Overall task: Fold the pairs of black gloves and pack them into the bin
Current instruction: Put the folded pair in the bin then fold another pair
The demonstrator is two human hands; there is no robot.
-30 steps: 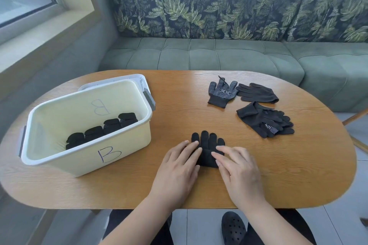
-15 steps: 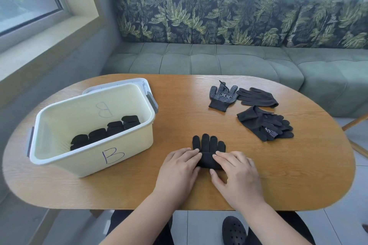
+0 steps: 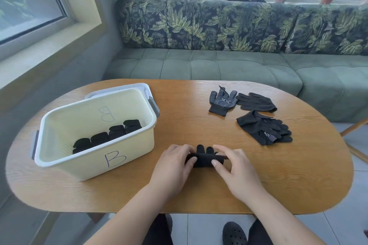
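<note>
My left hand [image 3: 172, 165] and right hand [image 3: 237, 169] each pinch an end of the glove pair [image 3: 205, 159] I am folding, thumbs under and fingers over the rolled cuff edge. The glove's fingertips poke out beyond the fold, pointing away from me. It lies on the worktop [image 3: 199, 191] near my edge. To my left stands the cream bin [image 3: 95, 162], marked B, with four folded pairs [image 3: 107, 137] in a row inside. Farther out to the right lie a dotted glove [image 3: 222, 101] just beside a plain glove [image 3: 255, 102], and nearer me a loose heap of gloves [image 3: 263, 128].
</note>
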